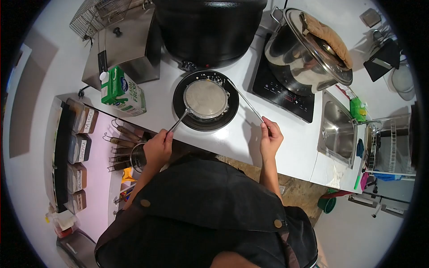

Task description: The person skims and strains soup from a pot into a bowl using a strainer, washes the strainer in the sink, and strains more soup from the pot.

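Observation:
My left hand [159,148] is closed round the handle of a round fine-mesh strainer [205,99]. The strainer's disc lies over a black pan [181,115] on the white counter, with white bits and froth around its rim. In my right hand [271,136] is the end of a thin metal utensil [245,99], whose far tip reaches the pan's upper right edge. What kind of tip it has is too small to tell.
A green and white carton [123,93] stands left of the pan, before a steel fryer [129,44]. Behind is a big black pot [208,31]. To the right are a steel pot [290,58] on an induction cooker [286,99] and a sink [337,129].

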Tool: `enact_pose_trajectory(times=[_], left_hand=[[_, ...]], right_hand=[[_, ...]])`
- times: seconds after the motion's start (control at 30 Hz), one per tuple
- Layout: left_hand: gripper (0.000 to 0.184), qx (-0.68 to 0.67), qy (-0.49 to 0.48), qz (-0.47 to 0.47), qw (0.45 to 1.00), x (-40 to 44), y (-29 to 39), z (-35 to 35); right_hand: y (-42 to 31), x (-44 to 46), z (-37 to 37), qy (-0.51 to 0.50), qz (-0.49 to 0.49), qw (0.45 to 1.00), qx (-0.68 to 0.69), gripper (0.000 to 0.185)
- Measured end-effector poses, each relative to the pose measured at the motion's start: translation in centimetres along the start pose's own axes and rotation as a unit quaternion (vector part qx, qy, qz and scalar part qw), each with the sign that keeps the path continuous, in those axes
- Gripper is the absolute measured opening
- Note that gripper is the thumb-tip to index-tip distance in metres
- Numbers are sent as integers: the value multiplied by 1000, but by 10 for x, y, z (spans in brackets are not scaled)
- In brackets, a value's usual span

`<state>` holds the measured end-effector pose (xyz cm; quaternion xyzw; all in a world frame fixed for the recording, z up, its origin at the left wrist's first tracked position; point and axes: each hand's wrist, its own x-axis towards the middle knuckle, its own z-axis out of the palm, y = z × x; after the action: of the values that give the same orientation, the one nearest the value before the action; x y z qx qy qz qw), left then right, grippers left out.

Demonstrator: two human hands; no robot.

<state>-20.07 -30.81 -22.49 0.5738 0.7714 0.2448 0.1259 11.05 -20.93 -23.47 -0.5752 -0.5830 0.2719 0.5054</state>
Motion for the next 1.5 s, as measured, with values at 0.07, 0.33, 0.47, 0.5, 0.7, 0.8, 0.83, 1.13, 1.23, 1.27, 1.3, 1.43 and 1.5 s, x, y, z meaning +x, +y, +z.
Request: enact_pose_trajectory(times=[0.07, 0.33, 0.47, 0.5, 0.7, 0.8, 0.83, 1.13, 1.23, 1.27, 1.3, 1.43, 1.5], left_hand=[[29, -110, -14, 51, 992, 2, -18, 10], [43, -437, -233, -183, 849, 7, -24, -7], [46, -404, -231, -168, 869, 11, -13, -19], [46, -404, -230, -167, 869, 13, -12, -21], [46, -385, -239, -172, 875, 17, -10, -19], [42, -396, -236, -145, 875, 16, -10, -21], [39, -372, -226, -128, 891, 17, -5, -29], [25, -178, 54, 54, 981, 119, 45, -189], [21, 214, 247, 202, 923, 194, 76, -234], [19, 285, 271, 209, 895, 219, 87, -241], [18, 354, 294, 214, 862, 244, 98, -247], [19, 435, 309, 329, 779, 331, 135, -242], [17, 475, 285, 364, 749, 353, 160, -235]], right_hand=[[2, 1, 0, 4, -9, 1000, -1, 16], [6, 1, 1, 9, -3, 1000, 1, 16], [8, 0, 1, 11, -1, 1000, 3, 15], [8, 0, 2, 10, 10, 1000, 9, 15], [8, 2, 1, 13, -7, 1000, 13, 15], [6, 2, -1, 12, 4, 1000, 10, 16], [6, 1, -2, 15, 1, 1000, 12, 16], [2, 10, -5, 31, -39, 999, 11, 16], [-8, 12, -10, 42, -60, 997, 25, 17], [-11, 11, -14, 48, -64, 997, 14, 17], [-12, 10, -17, 54, -69, 996, 3, 17], [-6, -1, -34, 83, -79, 993, -13, 17], [-1, -9, -42, 119, -44, 992, -6, 17]])
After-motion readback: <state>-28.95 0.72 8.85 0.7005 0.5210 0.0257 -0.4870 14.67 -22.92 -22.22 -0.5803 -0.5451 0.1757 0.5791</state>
